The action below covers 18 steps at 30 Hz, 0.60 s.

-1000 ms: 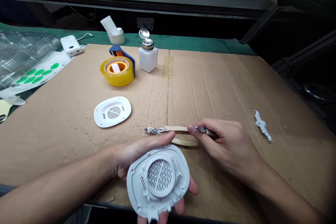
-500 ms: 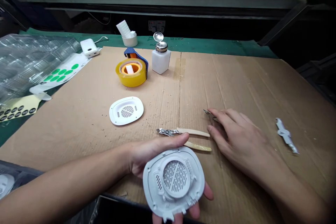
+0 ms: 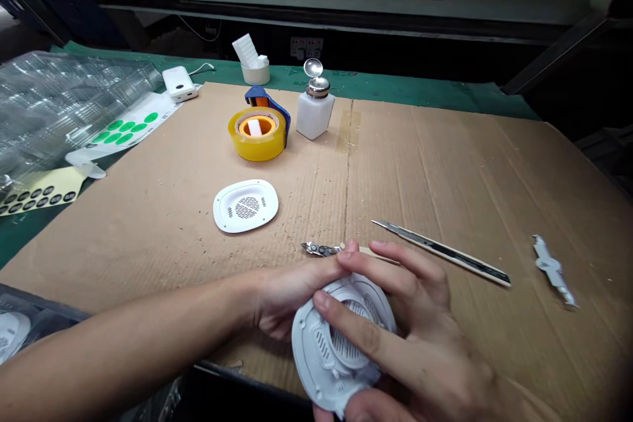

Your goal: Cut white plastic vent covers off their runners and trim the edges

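Observation:
My left hand [image 3: 287, 290] grips a round-cornered light grey plastic vented cover [image 3: 311, 369] from beneath, its ribbed inner side with a slotted ring facing up. Over that cover lies my right hand [image 3: 420, 349], fingers across its top and thumb at the lower edge, so both hands hold it. Just beyond them are nippers [image 3: 321, 250], their handles mostly hidden by my fingers. A utility knife [image 3: 445, 252] rests on the cardboard past my right hand. Another white vented cover [image 3: 246, 206] lies farther left, outer side up.
A yellow tape roll with dispenser [image 3: 258, 138] and a white pump bottle [image 3: 315, 112] stand at the back. To the right lies a thin grey plastic piece [image 3: 551, 267]. Clear plastic trays [image 3: 64, 105] and sticker sheets [image 3: 44, 194] occupy the left. A bin [image 3: 30, 303] sits front left.
My right hand has left the knife on the cardboard and come to the cover in my left hand, taking hold of it. The view has shifted slightly.

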### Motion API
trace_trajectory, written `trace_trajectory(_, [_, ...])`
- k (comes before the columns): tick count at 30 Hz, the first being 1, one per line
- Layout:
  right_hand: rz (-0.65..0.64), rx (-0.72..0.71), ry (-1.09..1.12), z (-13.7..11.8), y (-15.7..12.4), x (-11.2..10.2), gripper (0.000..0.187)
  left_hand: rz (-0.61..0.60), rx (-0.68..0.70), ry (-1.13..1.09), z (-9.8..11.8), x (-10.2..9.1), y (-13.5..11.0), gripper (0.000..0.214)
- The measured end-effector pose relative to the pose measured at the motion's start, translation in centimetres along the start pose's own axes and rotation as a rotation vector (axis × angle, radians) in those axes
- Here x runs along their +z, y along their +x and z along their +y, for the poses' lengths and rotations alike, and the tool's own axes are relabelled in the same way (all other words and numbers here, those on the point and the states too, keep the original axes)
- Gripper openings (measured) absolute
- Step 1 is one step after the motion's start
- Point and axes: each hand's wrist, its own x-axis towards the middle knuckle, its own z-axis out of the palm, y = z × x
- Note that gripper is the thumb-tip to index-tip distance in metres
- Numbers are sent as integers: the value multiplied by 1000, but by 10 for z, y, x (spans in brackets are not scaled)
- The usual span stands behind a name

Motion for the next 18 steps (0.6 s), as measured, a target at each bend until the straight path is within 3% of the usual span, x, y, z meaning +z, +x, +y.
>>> trace_trajectory(4, [58,107,85,0,1,0,42,-36,-50,-7,-1,1,0,94])
trace_trajectory(9, [82,141,180,-3,-3,-4,36,-51,-45,-43,-4,-2,2,92])
trace_trajectory(12, [108,190,250,-3,-4,-4,38,-152,-55,-42,-1,-2,1,99])
trace_trajectory(14, [228,242,296,1,-2,-5,32,-240,-66,-35,4,-1,-3,104])
trace_trajectory(16, [426,281,300,7,0,-7,23,-304,-52,-42,11,-1,-12,101])
trace_trajectory(18, [610,289,237,16,-5,-14,25,-284,42,-67,20,-1,-28,95])
